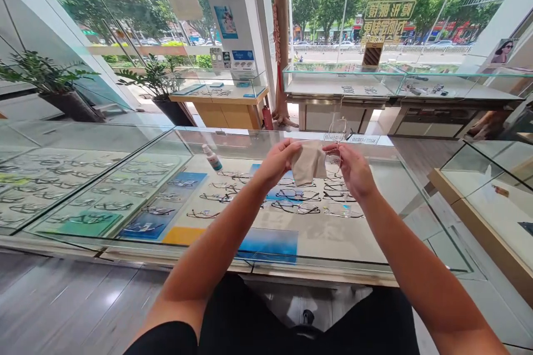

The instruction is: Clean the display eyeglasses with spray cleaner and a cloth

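Observation:
My left hand (pixel 278 160) pinches a beige cleaning cloth (pixel 308 162), held up above a glass display counter (pixel 400 216). My right hand (pixel 352 169) is closed on a pair of thin-rimmed glasses (pixel 336 138), whose clear lenses rise above my fingers. The cloth hangs between both hands and touches the glasses. A small spray bottle (pixel 212 157) with a teal label stands on the counter glass to the left of my left hand. Rows of spectacle frames (pixel 297 195) lie inside the case beneath my hands.
A second glass case (pixel 62 177) with several frames runs off to the left. Potted plants (pixel 50 86) stand at the left, behind the cases. More glass counters (pixel 375 80) line the window at the back, and another case (pixel 491 188) is at the right.

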The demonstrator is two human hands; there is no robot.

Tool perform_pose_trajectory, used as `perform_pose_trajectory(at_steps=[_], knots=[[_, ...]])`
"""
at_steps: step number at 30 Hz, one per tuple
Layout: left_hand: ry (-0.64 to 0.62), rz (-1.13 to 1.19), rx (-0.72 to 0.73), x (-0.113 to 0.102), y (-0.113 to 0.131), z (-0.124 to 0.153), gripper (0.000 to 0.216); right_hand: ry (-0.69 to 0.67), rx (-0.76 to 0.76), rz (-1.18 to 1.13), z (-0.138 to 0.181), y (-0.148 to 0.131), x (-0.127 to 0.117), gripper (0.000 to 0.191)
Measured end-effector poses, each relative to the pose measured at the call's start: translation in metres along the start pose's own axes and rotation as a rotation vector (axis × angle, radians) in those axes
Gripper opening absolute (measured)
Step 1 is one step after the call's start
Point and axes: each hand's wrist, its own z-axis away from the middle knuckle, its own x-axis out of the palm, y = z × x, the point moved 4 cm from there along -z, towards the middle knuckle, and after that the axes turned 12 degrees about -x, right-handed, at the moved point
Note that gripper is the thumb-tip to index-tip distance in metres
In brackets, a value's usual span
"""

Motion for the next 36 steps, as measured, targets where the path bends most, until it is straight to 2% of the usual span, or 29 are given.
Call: perform_pose_trajectory(at_steps=[4,7,11,16,21,29,36], knots=[[-0.061,0.079,0.001,0.003,-0.025,0.001,0.066,0.002,0.001,-0.002,0.003,0.004,0.001,0.033],[-0.086,0.036,-0.011,0.003,-0.032,0.006,0.065,0.003,0.007,-0.007,0.006,0.006,0.001,0.031],[-0.137,-0.039,-0.004,0.009,-0.034,0.010,0.061,-0.003,0.030,-0.033,0.012,0.009,0.003,0.030],[-0.164,-0.048,0.006,0.019,-0.035,0.015,0.058,-0.034,0.047,-0.002,0.019,0.011,0.006,0.036],[-0.184,-0.015,0.012,0.026,-0.034,0.018,0.059,-0.039,0.021,0.020,0.019,0.011,0.005,0.034],[-0.186,0.006,0.051,0.026,-0.034,0.020,0.054,-0.062,-0.013,0.072,0.022,0.013,0.008,0.035],[-0.180,0.016,0.061,0.026,-0.036,0.021,0.048,-0.047,0.052,0.002,0.025,0.009,0.016,0.041]])
